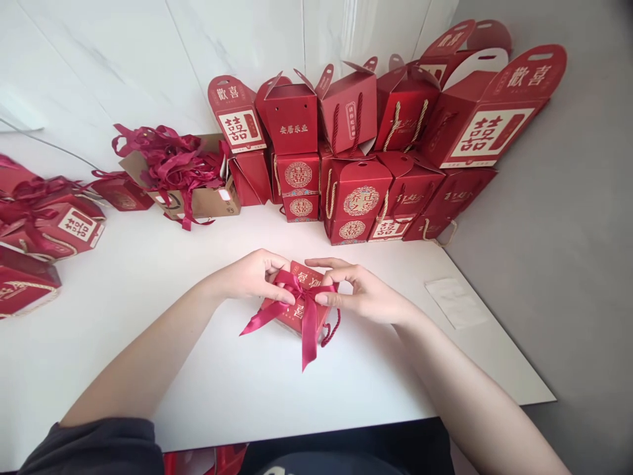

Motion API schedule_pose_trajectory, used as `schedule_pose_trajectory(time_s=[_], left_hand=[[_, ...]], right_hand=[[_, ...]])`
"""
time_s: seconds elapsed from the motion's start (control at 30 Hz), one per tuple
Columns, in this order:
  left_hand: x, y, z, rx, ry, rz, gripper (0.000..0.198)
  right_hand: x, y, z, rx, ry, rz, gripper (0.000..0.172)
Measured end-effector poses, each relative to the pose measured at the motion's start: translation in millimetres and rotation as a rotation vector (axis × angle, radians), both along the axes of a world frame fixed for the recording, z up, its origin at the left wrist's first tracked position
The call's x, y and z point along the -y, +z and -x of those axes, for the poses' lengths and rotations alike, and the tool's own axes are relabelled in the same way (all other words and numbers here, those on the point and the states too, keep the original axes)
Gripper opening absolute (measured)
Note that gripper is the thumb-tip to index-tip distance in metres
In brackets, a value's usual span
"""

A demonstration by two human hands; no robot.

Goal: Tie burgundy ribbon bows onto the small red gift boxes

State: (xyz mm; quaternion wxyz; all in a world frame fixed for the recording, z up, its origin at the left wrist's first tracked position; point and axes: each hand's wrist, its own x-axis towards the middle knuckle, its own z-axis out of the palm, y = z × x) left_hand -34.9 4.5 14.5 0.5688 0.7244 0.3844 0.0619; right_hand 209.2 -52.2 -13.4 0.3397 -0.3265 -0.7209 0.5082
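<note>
The left hand [250, 277], fingers curled and half closed, pinches the crimson satin ribbon bow [309, 333] on the red gift box [301, 274], which lies on the white tabletop [163, 369]. Right of the box, the right hand [359, 293] pinches the bow's other side likewise. Even tension from both sides would likely keep the bow centred.

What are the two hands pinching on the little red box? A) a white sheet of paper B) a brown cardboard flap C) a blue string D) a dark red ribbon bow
D, because the fingertips of the left hand and the right hand meet at the dark red ribbon bow on the small red box.
</note>
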Motion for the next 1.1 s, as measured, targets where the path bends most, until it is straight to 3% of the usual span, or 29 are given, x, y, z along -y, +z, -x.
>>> schedule_pose_trajectory(time_s=[0.13, 0.23, 0.3, 0.4, 0.47, 0.57, 0.7, 0.83, 0.97, 1.1], left_hand=[[-4, -1.9, 5, 0.053, -0.055, 0.135, 0.027], [-3, 0.3, 4, 0.047, -0.06, 0.153, 0.035], [0, 1.9, 1, 0.039, -0.014, 0.146, 0.045], [3, 2.6, -3, 0.021, 0.084, 0.134, 0.054], [3, 2.3, -5, 0.009, 0.117, 0.11, 0.054], [3, 1.3, -4, -0.003, 0.147, 0.072, 0.049], [1, -1.2, -2, 0.025, 0.191, 0.026, 0.049], [-3, -5.4, 0, 0.044, 0.258, -0.039, 0.043], [-6, -7.8, 0, 0.02, 0.263, -0.037, 0.039], [-7, -8.6, 1, 0.033, 0.25, -0.033, 0.037]], right_hand=[[-5, -1.9, -4, -0.045, -0.02, 0.059, 0.024], [-10, -7.8, -4, -0.03, -0.084, 0.017, 0.029], [-10, -9.1, -2, 0.009, -0.238, -0.102, 0.024], [-1, -2.6, -1, 0.16, -0.462, -0.447, 0.024], [10, 5.4, -1, 0.32, -0.314, -0.658, 0.029], [26, 14.6, -2, 0.585, 0.004, -0.794, 0.041], [28, 13.8, -4, 0.805, -0.03, -0.895, 0.027], [15, 5.2, -8, 0.707, -0.118, -0.851, 0.016], [1, -1.3, -14, 0.439, -0.252, -0.654, 0.013], [-6, -3.2, -20, 0.392, -0.413, -0.469, 0.013]])
